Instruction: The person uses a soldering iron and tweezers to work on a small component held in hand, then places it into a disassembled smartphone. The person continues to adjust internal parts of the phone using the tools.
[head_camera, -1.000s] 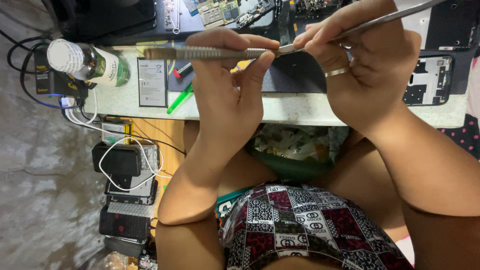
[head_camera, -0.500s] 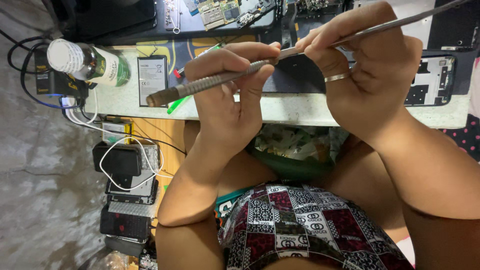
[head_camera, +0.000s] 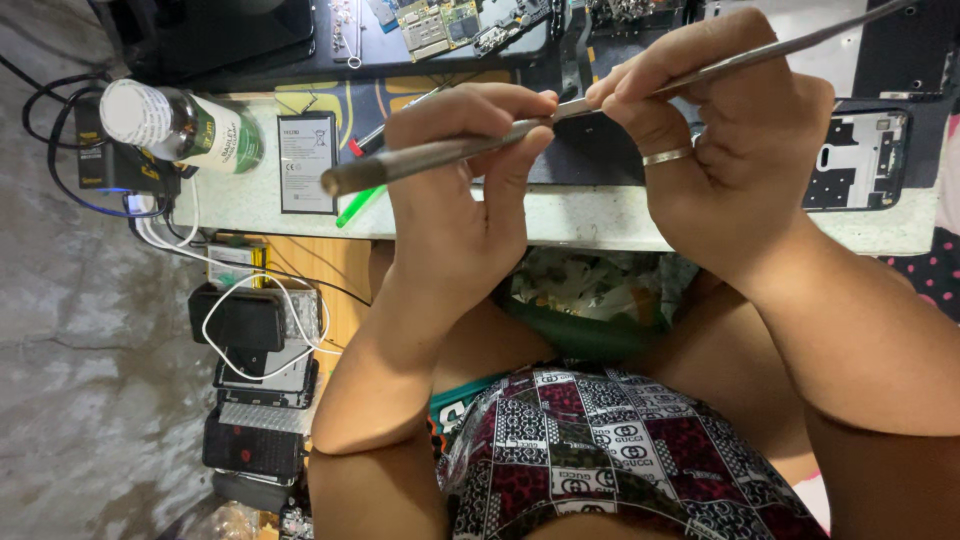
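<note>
- I see my left hand (head_camera: 455, 215) pinching a grey metal tool (head_camera: 440, 157) at centre frame; its long axis runs nearly level, the blunt round end pointing toward the left edge and a little down, the other end rising rightward.
- My right hand (head_camera: 735, 150), a ring on one finger, grips a thin metal rod (head_camera: 800, 45) that slants up to the upper right corner; its lower end meets the grey tool between the two hands.
- Both tools are held in the air above the pale counter (head_camera: 600, 215).
- At upper left, a green bottle (head_camera: 180, 125) with a white cap lies on its side; what is in it I cannot tell.
- Beside it lies a flat rectangular phone battery (head_camera: 306, 162).
- A bare circuit board (head_camera: 435, 22) sits at the top on a dark mat.
</note>
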